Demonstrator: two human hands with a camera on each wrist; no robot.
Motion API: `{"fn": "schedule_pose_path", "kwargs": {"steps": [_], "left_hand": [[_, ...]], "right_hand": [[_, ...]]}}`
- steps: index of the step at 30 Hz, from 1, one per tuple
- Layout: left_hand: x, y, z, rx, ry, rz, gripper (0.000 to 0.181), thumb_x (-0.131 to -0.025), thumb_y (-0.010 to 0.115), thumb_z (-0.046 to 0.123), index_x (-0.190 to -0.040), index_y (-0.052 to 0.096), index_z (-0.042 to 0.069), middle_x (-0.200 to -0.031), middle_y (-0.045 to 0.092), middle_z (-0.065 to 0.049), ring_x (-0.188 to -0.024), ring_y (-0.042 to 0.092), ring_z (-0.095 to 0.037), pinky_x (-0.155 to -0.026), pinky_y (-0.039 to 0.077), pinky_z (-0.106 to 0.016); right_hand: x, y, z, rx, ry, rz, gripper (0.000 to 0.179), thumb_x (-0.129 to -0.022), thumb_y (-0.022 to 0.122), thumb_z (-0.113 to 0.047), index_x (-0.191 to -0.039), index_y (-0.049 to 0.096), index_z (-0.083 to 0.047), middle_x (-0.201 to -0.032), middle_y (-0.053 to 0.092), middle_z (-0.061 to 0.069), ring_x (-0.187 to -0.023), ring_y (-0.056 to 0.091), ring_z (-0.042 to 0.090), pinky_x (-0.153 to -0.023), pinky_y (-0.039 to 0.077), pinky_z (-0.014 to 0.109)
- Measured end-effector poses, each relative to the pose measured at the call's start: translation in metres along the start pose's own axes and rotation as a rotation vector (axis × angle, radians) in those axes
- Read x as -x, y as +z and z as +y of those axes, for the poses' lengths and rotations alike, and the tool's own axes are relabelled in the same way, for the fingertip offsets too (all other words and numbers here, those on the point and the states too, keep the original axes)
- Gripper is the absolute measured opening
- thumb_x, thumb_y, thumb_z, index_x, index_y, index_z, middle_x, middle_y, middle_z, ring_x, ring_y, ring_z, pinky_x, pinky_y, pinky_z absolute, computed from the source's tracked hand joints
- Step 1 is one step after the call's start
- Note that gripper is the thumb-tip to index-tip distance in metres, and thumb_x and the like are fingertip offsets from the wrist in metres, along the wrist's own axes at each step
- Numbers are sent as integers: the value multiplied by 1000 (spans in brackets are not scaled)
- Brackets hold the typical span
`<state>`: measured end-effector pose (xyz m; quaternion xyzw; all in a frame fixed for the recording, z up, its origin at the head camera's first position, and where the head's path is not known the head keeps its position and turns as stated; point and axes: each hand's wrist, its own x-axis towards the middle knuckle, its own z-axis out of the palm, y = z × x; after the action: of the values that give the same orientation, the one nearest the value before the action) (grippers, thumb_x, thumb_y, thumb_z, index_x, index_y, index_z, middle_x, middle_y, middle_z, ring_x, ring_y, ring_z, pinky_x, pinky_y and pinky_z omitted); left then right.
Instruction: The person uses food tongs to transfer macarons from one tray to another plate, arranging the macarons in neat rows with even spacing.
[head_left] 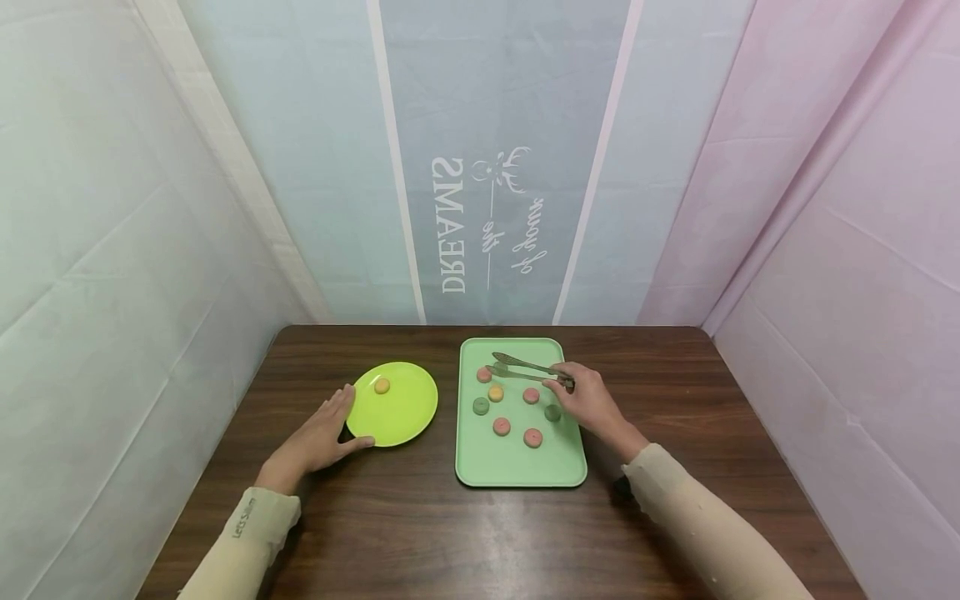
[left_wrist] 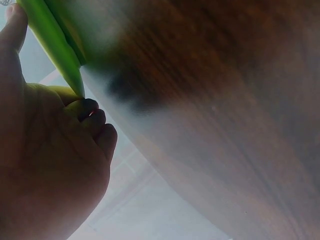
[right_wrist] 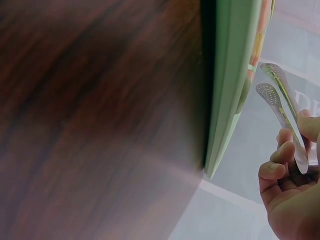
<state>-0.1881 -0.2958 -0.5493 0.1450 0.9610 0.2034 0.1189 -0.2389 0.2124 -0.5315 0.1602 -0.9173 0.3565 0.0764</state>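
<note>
My right hand (head_left: 588, 402) grips metal tongs (head_left: 525, 362), with thumb and fingers on their arms. The tongs' perforated tips stand apart over the upper left of a light green tray (head_left: 517, 475), near a pink macaron (head_left: 483, 376); whether they touch anything is unclear. Also on the tray lie a yellow macaron (head_left: 496, 392), a green macaron (head_left: 481, 406), another green macaron (head_left: 552, 412) by my hand, and several other pink ones. My left hand (head_left: 321, 433) rests at the left rim of a yellow-green plate (head_left: 401, 417), fingers extended, thumb at the near rim. One yellow-orange macaron (head_left: 382, 386) sits on that plate.
A dark brown wooden table (head_left: 390, 533) carries the plate at left and the tray at centre right. Printed cloth walls (head_left: 495, 100) stand behind and on both sides. A small dark object (head_left: 621, 488) is partly hidden under the right sleeve.
</note>
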Motion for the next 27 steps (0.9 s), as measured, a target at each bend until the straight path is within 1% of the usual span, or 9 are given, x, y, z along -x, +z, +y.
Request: {"fn": "schedule_pose_path", "kwargs": {"steps": [5,12,16,22,27], "left_hand": [[0,2,1,-7,9,7,117,-99,66,68,-170,10,-7,-176,10,-29,-163,13,-48,-133,17,-63],[0,3,-1,-11,8,15,118,-99,66,68,-170,10,-6,-177,9,-28,-163,12,-47,-133,17,-63],[1,5,-2,-22,11,24,118,-98,67,68,-170,11,-7,-177,10,-29,-163,13,-48,-133,17,-63],[1,8,-2,-18,16,31,117,-99,66,69,-169,11,-7,-176,10,-29,-163,13,-48,-133,17,-62],[1,11,-2,-20,27,44,117,-99,66,68,-169,12,-7,-176,12,-30,-162,15,-48,-132,19,-63]], "right_hand": [[2,-1,6,17,9,3,39,-104,76,-25,-133,72,-1,-109,72,13,-81,63,17,-67,56,38],[4,0,13,33,-2,13,37,-104,76,-25,-132,73,-1,-109,72,12,-81,63,16,-67,55,36],[5,3,16,34,6,12,36,-104,76,-26,-131,73,-2,-108,72,12,-82,64,17,-67,56,36],[7,6,18,28,20,12,36,-104,77,-26,-131,74,-3,-105,72,10,-80,63,16,-65,55,36],[8,8,19,30,25,13,37,-104,76,-27,-132,74,-3,-108,73,12,-82,65,18,-67,57,36]]}}
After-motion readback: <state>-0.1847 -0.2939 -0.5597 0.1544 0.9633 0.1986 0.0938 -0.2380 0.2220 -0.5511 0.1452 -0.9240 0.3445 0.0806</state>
